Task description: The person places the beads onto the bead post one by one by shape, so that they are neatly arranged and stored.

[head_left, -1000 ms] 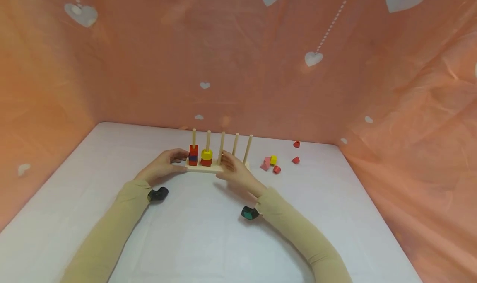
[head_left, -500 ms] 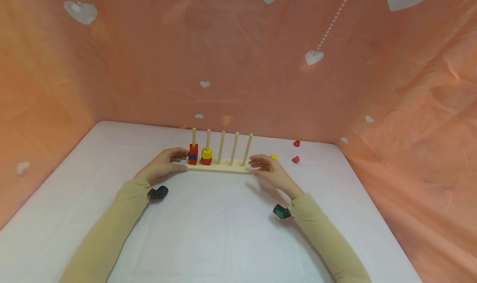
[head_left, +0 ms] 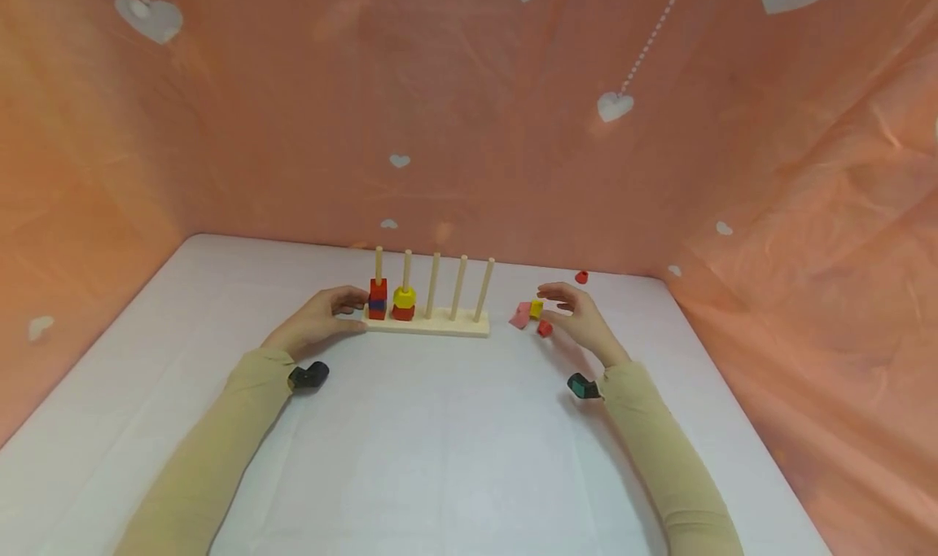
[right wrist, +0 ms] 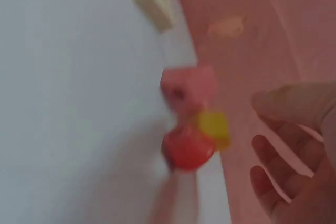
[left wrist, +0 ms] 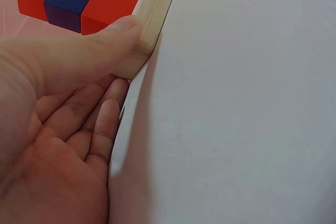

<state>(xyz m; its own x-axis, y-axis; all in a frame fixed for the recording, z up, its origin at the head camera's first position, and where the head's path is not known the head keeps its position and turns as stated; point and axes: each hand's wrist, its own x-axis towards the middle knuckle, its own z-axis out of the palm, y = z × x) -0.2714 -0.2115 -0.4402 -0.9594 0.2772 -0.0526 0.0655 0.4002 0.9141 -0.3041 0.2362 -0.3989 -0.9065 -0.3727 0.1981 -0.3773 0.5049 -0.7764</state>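
A wooden peg stand with several upright pegs stands on the table. Its leftmost peg carries a stack of red and blue blocks; on the neighbouring peg a yellow block sits over a red one. My left hand holds the stand's left end, its thumb on the base in the left wrist view. Off to the right, my right hand hovers with loosely bent fingers around nothing. Closest to it are a pink block, a yellow block and a red bead.
Farther back on the right lies another small red piece. A white cloth covers the table. Behind and at both sides hangs a pink curtain with white hearts.
My right hand has moved right, from the stand's middle pegs past its right end to the loose blocks. A red piece there is now hidden behind it. The left hand stays put.
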